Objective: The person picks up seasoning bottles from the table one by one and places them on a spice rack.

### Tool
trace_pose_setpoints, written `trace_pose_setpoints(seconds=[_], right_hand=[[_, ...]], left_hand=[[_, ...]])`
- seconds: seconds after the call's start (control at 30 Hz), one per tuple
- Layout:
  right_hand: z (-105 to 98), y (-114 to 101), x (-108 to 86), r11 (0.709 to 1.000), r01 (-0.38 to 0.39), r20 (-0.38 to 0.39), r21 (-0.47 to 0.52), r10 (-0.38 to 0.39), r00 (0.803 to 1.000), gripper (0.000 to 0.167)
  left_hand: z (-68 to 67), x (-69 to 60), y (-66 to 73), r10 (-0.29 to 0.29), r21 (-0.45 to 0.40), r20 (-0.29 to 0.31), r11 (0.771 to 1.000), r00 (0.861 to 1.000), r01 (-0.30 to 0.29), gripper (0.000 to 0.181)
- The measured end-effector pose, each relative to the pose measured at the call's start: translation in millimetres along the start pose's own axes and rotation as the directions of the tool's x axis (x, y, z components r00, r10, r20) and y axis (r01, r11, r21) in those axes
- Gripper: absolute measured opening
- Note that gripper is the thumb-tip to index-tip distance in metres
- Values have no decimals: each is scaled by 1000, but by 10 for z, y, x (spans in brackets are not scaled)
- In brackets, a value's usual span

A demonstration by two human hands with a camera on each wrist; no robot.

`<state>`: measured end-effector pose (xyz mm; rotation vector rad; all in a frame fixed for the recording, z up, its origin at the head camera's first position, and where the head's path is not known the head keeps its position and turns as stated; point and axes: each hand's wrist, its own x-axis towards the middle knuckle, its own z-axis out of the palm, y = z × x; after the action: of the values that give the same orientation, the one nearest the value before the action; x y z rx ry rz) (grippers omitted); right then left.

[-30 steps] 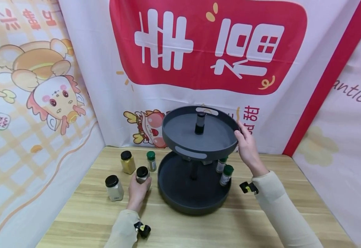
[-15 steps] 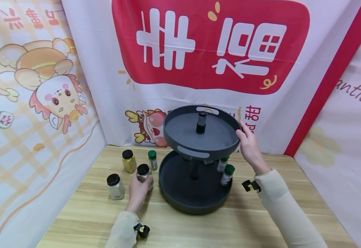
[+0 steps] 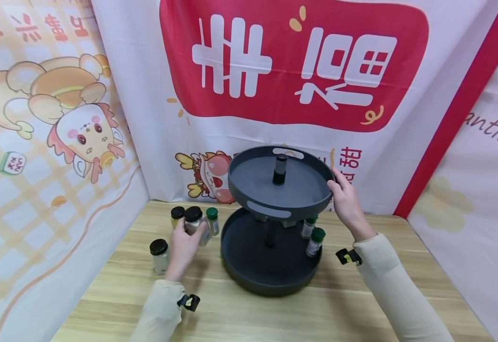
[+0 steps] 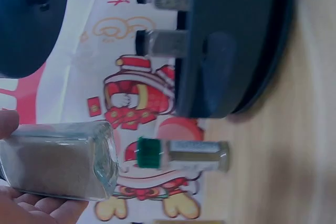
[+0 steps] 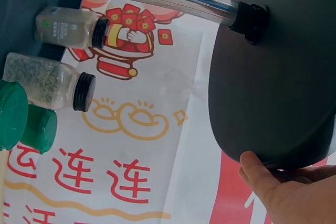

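My left hand (image 3: 184, 244) grips a clear square jar with a black lid (image 3: 193, 213), raised off the table. The left wrist view shows the jar's base (image 4: 105, 161) beside a green-capped bottle (image 4: 194, 155). My right hand (image 3: 348, 204) holds the right rim of the upper round tray (image 3: 304, 183) of a dark two-tier stand, thumb on the rim. On the lower tray (image 3: 253, 266) two green-capped bottles (image 3: 315, 242) stand at the right. Two black-lidded jars (image 5: 42, 80) stand there too, mostly hidden by the upper tray in the head view.
A white jar with a black lid (image 3: 159, 256) stands at the left of the wooden table (image 3: 214, 313). A yellow jar (image 3: 177, 214) is behind my left hand, with the green-capped bottle (image 3: 212, 221) to its right. Printed cloth hangs behind and at both sides.
My left hand has lifted the black-lidded jar from the table, and it now partly covers the yellow jar. My right hand keeps its hold on the upper tray.
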<state>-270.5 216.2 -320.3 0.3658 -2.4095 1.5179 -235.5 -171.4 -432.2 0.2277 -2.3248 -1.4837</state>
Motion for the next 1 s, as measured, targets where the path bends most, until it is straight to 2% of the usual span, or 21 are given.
trace_pose_setpoints(seconds=[0.23,0.43,0.63,0.8,1.0], right_hand=[[-9,29,15,1000,-16,-2,-15,16,1000,54],[-17,48,28,999,-26,-8,-30,26,1000,54],[-25,49,28,1000,-22,-15,-23,21,1000,54],[-20,54,21,999,-24,-7,-22,24,1000,54],[-19,36,41,1000,-2,-18,-14,1,1000,53]], left_hand=[[-160,181,299,48,-28,7,998,999,-48,62],[-287,365,564,88,-48,35,995,996,-86,58],[-315,517,794,96,-88,57,992,994,-91,61],[-332,598,922,82,-175,85,982,993,-66,60],[-365,696,1077,102,-200,103,977,989,-80,63]])
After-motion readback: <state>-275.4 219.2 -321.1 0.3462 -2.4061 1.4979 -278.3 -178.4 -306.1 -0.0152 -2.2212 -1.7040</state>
